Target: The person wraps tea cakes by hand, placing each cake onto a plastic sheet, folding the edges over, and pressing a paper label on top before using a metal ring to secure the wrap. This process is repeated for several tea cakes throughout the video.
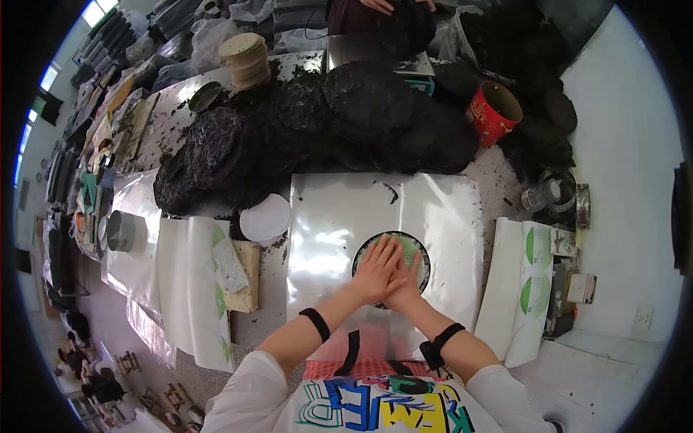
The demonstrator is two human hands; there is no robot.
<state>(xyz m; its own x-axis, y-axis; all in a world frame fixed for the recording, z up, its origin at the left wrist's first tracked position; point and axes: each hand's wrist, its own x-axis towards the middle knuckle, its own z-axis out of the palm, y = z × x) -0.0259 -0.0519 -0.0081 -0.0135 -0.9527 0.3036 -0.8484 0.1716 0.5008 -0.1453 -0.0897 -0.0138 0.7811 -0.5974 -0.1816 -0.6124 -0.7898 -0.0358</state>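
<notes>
Both my hands press flat on a round disc (424, 268) with a dark rim and a green-and-white printed face, on a shiny metallic sheet (325, 216). My left hand (376, 268) has its fingers stretched over the disc's middle. Touching it, my right hand (406, 278) lies a little to the right, fingers spread towards the disc's upper right. The two hands partly overlap near the wrists. Much of the disc's face is hidden under them. A small dark curved mark shows on the sheet above the disc.
Dark, rough round slabs (368, 101) are heaped behind the sheet, beside a red bucket (495, 113). A white disc (265, 218) lies left. Printed film sheets (195, 281) flank the work area. Across the table, another person's hand (377, 6) shows.
</notes>
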